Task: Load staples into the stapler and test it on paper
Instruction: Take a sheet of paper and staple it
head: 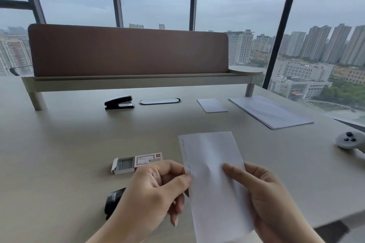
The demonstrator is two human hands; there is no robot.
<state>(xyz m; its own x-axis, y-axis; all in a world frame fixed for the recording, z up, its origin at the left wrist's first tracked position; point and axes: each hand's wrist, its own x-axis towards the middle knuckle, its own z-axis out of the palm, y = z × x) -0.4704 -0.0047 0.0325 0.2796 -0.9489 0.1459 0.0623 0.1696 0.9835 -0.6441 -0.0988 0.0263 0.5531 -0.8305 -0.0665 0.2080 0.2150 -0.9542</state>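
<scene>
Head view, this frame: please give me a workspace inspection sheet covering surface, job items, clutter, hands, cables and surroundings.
Surface: beige desk with a raised shelf and brown divider panel at the back.
Job's things: folded paper held up, a row of staple marks along its left edge; open staple box showing staples; black stapler at the back; a second black object partly hidden behind the left hand, type unclear.
Clutter: small sheet, paper stack, grey controller.
Hands: left hand pinches the paper's left edge; right hand holds its right side.
Cables: nothing seen; oval desk port closed.
Surroundings: windows, city towers.
</scene>
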